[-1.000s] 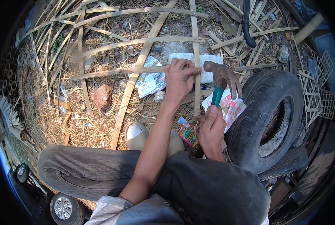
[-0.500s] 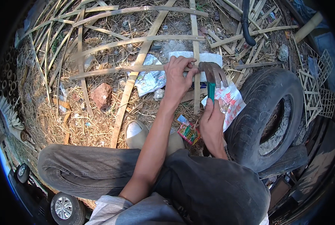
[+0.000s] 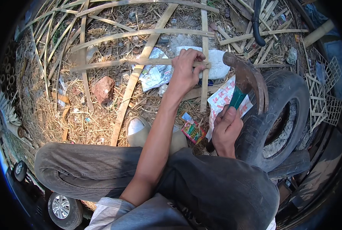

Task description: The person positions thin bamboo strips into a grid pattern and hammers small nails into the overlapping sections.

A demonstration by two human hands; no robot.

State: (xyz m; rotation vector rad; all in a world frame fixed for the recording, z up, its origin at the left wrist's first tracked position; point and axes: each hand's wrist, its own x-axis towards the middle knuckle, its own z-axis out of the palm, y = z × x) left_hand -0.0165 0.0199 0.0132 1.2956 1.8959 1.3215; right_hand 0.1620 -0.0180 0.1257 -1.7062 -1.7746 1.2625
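Observation:
My left hand (image 3: pixel 186 69) is closed at the right end of a flat bamboo strip (image 3: pixel 109 65), where it crosses an upright strip (image 3: pixel 204 92). Whether its fingertips also pinch a nail is too small to tell. Under the crossing lies a pale whitish slab (image 3: pixel 219 66). Gripped in my right hand (image 3: pixel 227 134) is a claw hammer (image 3: pixel 249 78) with a green handle and a rusty head. The hammer is lifted to the right of the crossing, apart from the strips. A wider diagonal strip (image 3: pixel 134 82) passes under the one I hold.
To the right, a worn tyre (image 3: pixel 251 126) stands beside a printed paper (image 3: pixel 221 99). A reddish stone (image 3: pixel 103 89), a colourful packet (image 3: pixel 194 132) and a crumpled wrapper (image 3: pixel 157 73) lie on straw-covered ground. More bamboo strips spread across the far side. A dark curved handle (image 3: pixel 257 30) sticks in at the top.
The hammer has swung up and to the right, away from the strip crossing, and looks larger. My left hand stays at the crossing. The whole view has shifted slightly.

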